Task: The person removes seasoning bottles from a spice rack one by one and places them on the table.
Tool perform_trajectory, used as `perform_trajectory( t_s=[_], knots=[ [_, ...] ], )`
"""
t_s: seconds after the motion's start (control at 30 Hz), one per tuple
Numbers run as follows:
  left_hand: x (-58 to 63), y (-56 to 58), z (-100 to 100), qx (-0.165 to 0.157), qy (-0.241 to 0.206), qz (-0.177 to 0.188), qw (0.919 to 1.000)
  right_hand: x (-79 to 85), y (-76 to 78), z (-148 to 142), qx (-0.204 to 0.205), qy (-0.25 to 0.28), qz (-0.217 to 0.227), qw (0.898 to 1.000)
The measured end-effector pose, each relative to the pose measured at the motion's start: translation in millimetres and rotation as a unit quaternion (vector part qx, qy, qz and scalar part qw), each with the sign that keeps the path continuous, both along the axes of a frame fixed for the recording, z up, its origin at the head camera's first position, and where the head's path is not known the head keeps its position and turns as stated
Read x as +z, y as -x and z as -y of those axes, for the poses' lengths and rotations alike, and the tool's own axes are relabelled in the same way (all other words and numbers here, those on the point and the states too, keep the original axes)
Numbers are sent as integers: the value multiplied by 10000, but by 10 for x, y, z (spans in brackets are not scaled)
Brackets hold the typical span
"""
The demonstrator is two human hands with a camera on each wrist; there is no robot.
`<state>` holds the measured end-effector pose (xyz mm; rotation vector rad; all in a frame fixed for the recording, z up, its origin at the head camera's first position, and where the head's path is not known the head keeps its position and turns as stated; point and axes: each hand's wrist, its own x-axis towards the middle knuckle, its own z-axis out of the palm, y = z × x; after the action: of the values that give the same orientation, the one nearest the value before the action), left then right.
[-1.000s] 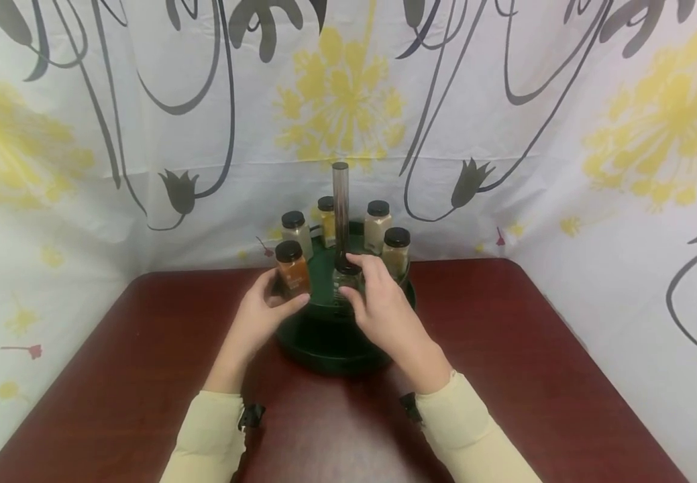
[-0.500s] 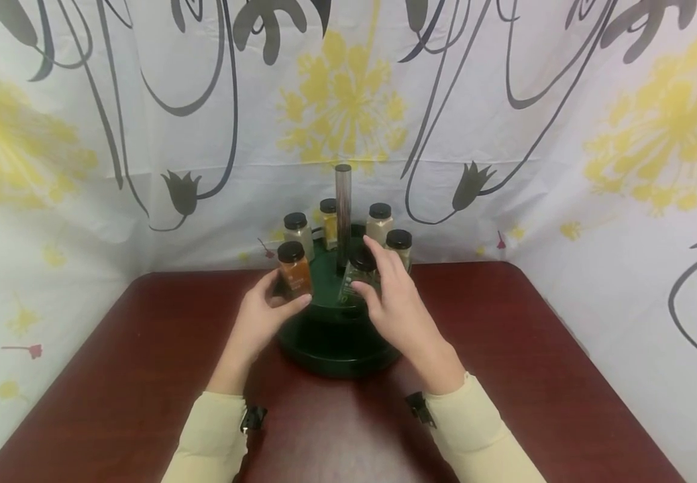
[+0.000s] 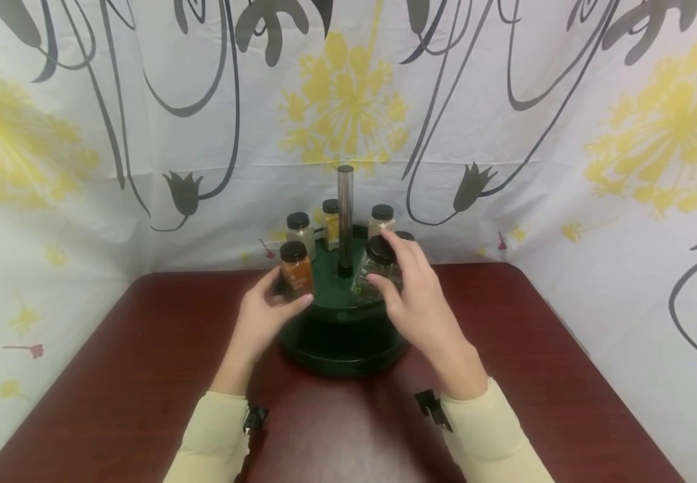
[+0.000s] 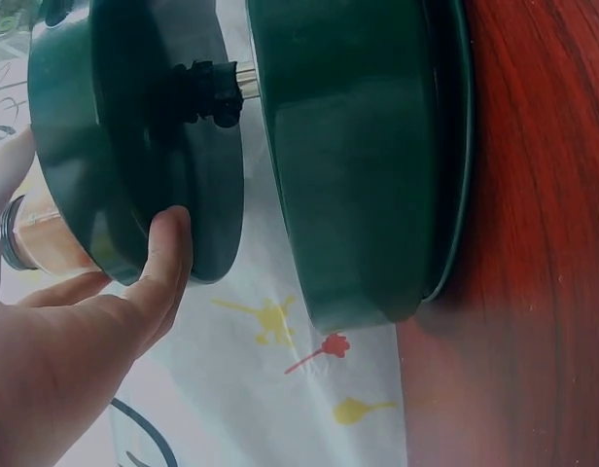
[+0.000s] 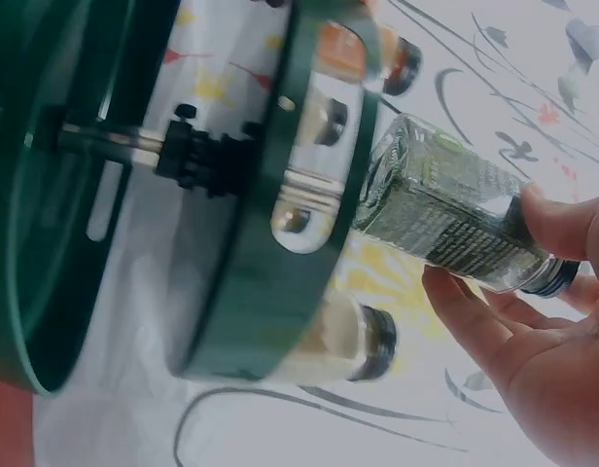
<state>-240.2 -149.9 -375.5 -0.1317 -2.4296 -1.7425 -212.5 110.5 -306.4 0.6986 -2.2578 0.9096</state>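
My right hand [image 3: 417,288] pinches a clear spice jar [image 5: 455,199] of dark green dried herbs near its black lid. The jar leans, its base close to the rim of the green two-tier spice carousel's upper tray [image 5: 280,321]; I cannot tell whether they touch. My left hand [image 3: 263,312] grips the upper tray's rim [image 4: 71,185] at the left. Beside it, a jar of orange spice [image 3: 296,274] stands on that tray, between thumb and fingers. In the left wrist view one digit of my left hand lies on the tray's underside.
More black-lidded jars stand round the tray: a pale one [image 3: 301,231] at back left, a yellow one [image 3: 331,225] behind the centre post [image 3: 345,218], a cream one [image 3: 381,218] at back right. Another lid [image 3: 405,236] shows behind my right hand. Below lies the lower tier [image 3: 342,365] on the reddish table [image 3: 143,376].
My right hand has moved rightward with the herb jar, from in front of the post to the tray's right side. My left hand stays at the left rim.
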Motion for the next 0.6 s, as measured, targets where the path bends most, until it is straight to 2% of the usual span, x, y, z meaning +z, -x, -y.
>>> perform_trajectory(
  t_s=[0.27, 0.6],
  knots=[
    [-6, 6, -11, -30, 30, -370, 9993, 138, -85, -109, -86, 227, -155, 9996],
    [13, -12, 4, -139, 33, -164, 9998, 198, -150, -190, -227, 232, -255, 9991]
  ],
)
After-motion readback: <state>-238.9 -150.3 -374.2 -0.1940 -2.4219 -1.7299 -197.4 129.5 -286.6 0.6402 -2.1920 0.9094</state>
